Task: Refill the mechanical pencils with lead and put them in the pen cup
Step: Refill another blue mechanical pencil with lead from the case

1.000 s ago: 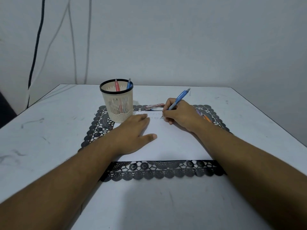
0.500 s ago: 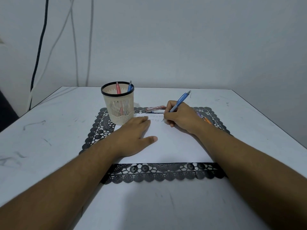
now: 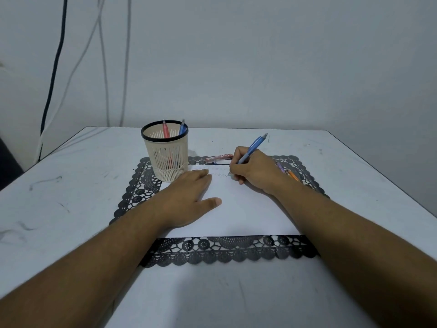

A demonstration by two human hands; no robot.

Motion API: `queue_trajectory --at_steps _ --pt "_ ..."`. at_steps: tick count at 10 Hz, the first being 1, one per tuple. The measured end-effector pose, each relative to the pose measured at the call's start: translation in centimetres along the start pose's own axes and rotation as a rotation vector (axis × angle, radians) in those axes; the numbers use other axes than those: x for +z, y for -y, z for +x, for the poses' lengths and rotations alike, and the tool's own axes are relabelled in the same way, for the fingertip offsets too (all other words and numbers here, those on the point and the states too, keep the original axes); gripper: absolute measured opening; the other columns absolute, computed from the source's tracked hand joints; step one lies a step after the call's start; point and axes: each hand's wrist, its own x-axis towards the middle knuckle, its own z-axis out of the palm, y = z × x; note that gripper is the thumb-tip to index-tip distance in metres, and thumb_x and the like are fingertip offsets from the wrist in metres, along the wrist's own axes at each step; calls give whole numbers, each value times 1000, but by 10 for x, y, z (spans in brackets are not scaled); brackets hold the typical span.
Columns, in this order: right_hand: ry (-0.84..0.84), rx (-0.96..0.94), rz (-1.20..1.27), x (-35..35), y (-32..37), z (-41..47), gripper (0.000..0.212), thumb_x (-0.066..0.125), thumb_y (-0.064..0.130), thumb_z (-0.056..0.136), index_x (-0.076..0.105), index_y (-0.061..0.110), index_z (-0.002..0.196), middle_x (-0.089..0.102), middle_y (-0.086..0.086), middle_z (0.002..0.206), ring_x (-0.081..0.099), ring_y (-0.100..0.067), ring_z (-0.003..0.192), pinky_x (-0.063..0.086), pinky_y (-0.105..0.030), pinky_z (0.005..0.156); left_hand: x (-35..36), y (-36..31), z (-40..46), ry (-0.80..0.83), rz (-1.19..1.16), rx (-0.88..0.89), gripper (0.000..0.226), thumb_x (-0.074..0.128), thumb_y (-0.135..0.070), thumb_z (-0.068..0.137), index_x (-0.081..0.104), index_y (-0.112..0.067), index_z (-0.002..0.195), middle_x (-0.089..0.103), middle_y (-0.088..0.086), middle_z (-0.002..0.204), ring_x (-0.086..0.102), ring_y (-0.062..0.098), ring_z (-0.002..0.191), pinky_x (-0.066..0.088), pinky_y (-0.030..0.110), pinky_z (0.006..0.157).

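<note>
My right hand (image 3: 254,172) grips a blue mechanical pencil (image 3: 252,149) in a writing hold, its tip touching the white paper (image 3: 236,214) beside faint scribbles. My left hand (image 3: 189,197) lies flat on the paper with fingers straight, holding it down. A beige pen cup (image 3: 166,153) with a black rim stands at the mat's back left and holds a red pencil (image 3: 165,129) and a blue pencil (image 3: 181,127). A red lead case (image 3: 218,157) lies behind the paper. Purple and orange pencils (image 3: 289,174) lie partly hidden behind my right wrist.
A black lace placemat (image 3: 224,253) lies under the paper on the white table (image 3: 59,185). The wall stands close behind the table, with cables (image 3: 55,62) hanging at the left. The table's right edge runs diagonally at the right.
The pencil tip has shifted slightly on the paper as my right hand writes. My left hand stays flat. The view has tilted a little.
</note>
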Motion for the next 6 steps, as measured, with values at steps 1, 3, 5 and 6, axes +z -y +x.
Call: queue_trajectory --at_steps 1,3,5,6 --pt "29 -5 16 1 0 -1 17 68 1 89 61 10 77 71 -17 74 63 -21 63 54 -32 63 0 0 0 2 -1 -3 81 42 -61 102 18 -16 164 9 -2 172 5 16 157 9 32 125" --pt "-54 -14 128 -9 -3 -3 24 66 -2 93 57 10 74 64 -18 69 60 -25 63 48 -33 53 0 -1 -1 5 6 -2 80 41 -61 102 18 -16 164 9 -2 172 4 16 157 9 32 125" --pt "-15 -14 113 -6 -1 -4 19 65 -5 91 56 6 78 65 -19 70 56 -20 56 46 -30 52 0 1 1 5 14 1 81 41 -61 102 18 -15 164 9 -2 172 5 15 157 10 33 126" --pt "-13 -11 106 -7 -1 -4 16 66 -5 90 57 4 80 65 -18 70 57 -21 57 47 -30 52 0 0 1 5 19 1 81 41 -61 102 18 -15 164 9 -1 172 5 15 157 10 33 126"
